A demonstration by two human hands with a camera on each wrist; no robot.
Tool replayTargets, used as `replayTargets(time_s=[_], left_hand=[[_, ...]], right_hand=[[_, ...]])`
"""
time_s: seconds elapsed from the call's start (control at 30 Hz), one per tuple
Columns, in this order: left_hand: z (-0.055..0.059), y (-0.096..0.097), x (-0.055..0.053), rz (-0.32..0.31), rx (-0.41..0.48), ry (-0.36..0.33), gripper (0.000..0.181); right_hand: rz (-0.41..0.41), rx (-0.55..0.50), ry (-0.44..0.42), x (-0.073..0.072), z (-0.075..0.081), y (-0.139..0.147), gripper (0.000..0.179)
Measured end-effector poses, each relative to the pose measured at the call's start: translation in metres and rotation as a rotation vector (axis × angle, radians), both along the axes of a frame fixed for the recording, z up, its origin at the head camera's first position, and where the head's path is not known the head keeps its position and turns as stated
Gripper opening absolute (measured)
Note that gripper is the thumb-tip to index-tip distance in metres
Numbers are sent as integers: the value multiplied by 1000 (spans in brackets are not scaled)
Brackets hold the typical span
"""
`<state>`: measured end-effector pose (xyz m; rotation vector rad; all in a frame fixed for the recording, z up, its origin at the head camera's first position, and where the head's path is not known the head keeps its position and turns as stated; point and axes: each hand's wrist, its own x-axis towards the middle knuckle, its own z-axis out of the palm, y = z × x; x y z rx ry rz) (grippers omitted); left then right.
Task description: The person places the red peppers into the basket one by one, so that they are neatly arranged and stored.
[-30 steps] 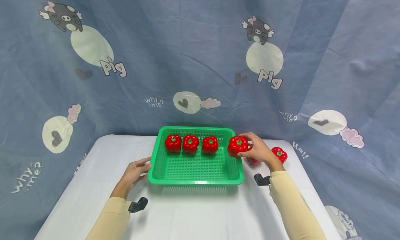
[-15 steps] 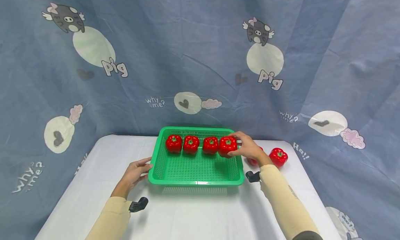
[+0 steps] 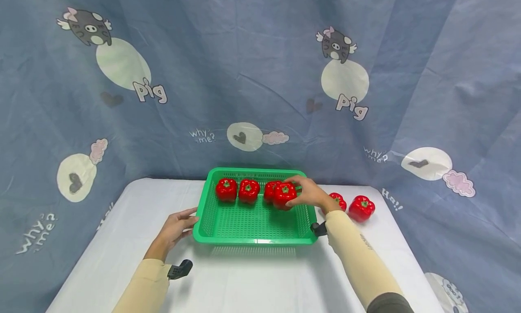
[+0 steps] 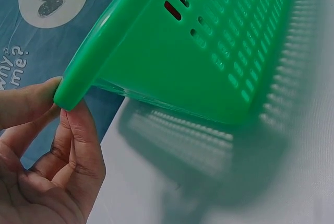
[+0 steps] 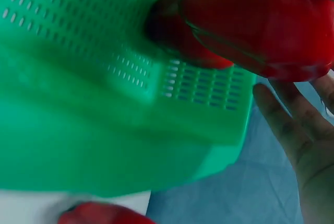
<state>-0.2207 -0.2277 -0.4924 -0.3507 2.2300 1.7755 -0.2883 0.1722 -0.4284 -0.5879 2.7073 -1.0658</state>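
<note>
Thumb and fingers of my left hand (image 3: 175,227) pinch the left rim of a green plastic basket (image 3: 255,241); the left wrist view shows this grip at the rim's corner. Over the right half of the basket, my right hand (image 3: 310,193) holds a red bell pepper (image 3: 284,197) with its stem up. Two more bell peppers, a left one (image 3: 226,190) and a middle one (image 3: 249,191), stand along the basket's back wall. A third pepper (image 3: 269,191) beside them is partly hidden behind the held one. In the right wrist view the held pepper (image 5: 261,20) overlaps a pepper (image 5: 177,36) in the basket.
Right of the basket, two red bell peppers lie on the white table (image 3: 252,281): a nearer one (image 3: 337,201), partly behind my right wrist, and a farther one (image 3: 361,208). A blue printed cloth (image 3: 260,78) hangs behind the table.
My right hand has carried the bell pepper leftward from the basket's right rim to over its inside, now in front of the third pepper. The left hand stays at the rim.
</note>
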Motion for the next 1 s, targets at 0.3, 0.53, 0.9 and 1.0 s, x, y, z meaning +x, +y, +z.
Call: replayTargets(time_s=[0.3,0.53,0.9,1.0], left_hand=[[-1,-1,-1,-1,27,4,53],[-2,-2,-3,0,34,6,53],[-3,-2,-6,3,21,-8,53],[-3,-2,-5,-2,19,-8,53]], right_hand=[[33,3,0,-3,-4,-28,65],[55,27,-8,-9,-7,-53,65],[76,-15,-47,-10,-13,-88,67],[85,-11,-67,-8,-14,-96,67]])
